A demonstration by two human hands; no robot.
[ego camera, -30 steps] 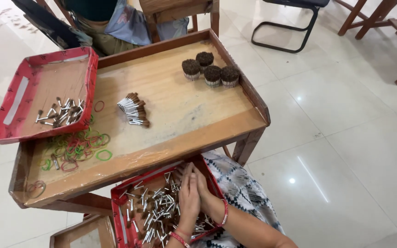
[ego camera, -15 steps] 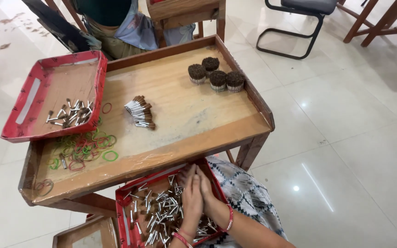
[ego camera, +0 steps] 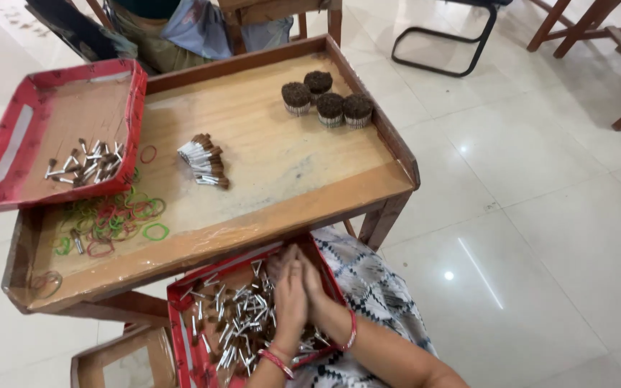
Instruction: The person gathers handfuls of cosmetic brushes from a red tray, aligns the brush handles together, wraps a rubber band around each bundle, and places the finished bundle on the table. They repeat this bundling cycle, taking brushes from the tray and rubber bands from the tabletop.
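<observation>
The left hand (ego camera: 289,302) and right hand (ego camera: 313,284) press palms together, fingers (ego camera: 285,260) closed, above loose paper-tipped sticks (ego camera: 242,316) in the red tray (ego camera: 181,327); whether they grip any is unclear.

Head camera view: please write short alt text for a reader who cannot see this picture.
A person's left hand and right hand press together over a red tray of small white-and-brown sticks on their lap. In front stands a wooden tray table holding a loose bundle of sticks, four round tied bundles, coloured rubber bands and a second red tray.
</observation>
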